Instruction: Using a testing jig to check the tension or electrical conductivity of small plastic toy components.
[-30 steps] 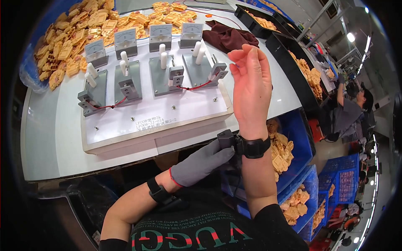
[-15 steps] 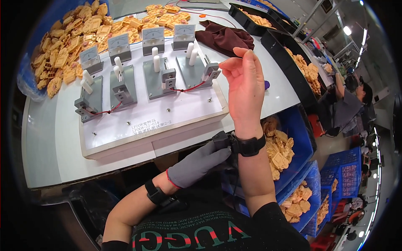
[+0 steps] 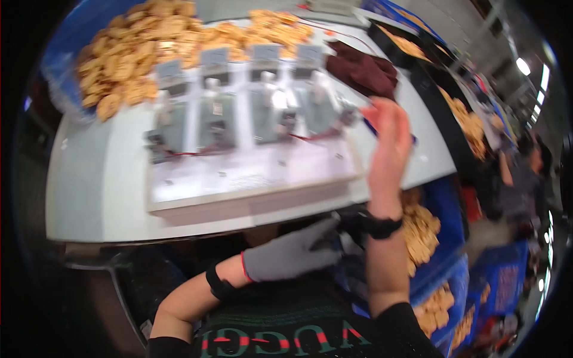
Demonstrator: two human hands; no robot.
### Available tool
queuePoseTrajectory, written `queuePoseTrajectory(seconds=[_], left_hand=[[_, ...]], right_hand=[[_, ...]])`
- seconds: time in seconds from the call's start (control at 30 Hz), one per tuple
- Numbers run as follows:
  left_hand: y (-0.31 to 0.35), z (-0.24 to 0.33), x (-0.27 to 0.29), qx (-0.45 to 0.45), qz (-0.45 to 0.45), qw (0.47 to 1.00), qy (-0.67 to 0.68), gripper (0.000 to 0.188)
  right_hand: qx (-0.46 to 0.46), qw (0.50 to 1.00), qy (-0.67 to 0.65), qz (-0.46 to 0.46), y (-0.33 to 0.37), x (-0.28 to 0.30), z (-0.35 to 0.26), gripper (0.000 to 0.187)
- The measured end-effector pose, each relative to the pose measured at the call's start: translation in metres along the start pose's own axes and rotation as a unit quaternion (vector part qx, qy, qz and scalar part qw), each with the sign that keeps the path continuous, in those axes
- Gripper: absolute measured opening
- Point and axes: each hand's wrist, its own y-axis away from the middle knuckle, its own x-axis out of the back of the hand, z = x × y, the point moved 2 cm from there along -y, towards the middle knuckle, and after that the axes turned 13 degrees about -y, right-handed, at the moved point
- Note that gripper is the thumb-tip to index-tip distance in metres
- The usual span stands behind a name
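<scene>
My left hand (image 3: 292,255), in a grey glove with a red cuff, reaches across to my right wrist. Its fingers close around the black wrist strap (image 3: 382,227) and its small device, though blur hides the exact grip. My bare right hand (image 3: 391,140) is raised beside the test fixture, fingers stretched upward and holding nothing. The fixture is a white board (image 3: 256,191) carrying several grey blocks with white posts, red wires and upright meters (image 3: 264,56). A second black band (image 3: 219,281) circles my left forearm.
Waffle-like tan pieces (image 3: 128,56) heap at the table's back left, spilling from a blue-lined bin. A dark red cloth (image 3: 363,67) lies at the back right. Black trays and blue crates (image 3: 444,209) of similar pieces stand to the right. A co-worker (image 3: 519,179) is farther off.
The whole view has shifted, so the table and fixture appear farther right and blurred. My right hand remains raised, its fingers more upright; my left hand stays at the right wrist.
</scene>
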Motion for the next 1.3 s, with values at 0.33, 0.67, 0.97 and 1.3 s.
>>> queuePoseTrajectory(seconds=[0.33, 0.67, 0.97, 1.3], left_hand=[[0.2, 0.037, 0.2, -0.105, 0.557, 0.824, 0.023, 0.056], [0.153, -0.027, 0.412, 0.358, 0.416, 0.555, -0.625, 0.071], [0.13, -0.033, 0.409, 0.403, 0.462, 0.559, -0.559, 0.068], [0.206, -0.032, 0.316, 0.051, 0.647, 0.752, 0.114, 0.05]], right_hand=[[-0.161, 0.984, 0.067, 0.029, 0.065, 0.1, 0.072, 0.027], [-0.108, 0.974, 0.198, 0.02, 0.083, 0.088, 0.094, 0.027], [-0.093, 0.974, 0.203, 0.024, 0.085, 0.084, 0.09, 0.027], [-0.091, 0.987, 0.122, 0.044, 0.074, 0.093, 0.101, 0.028]])
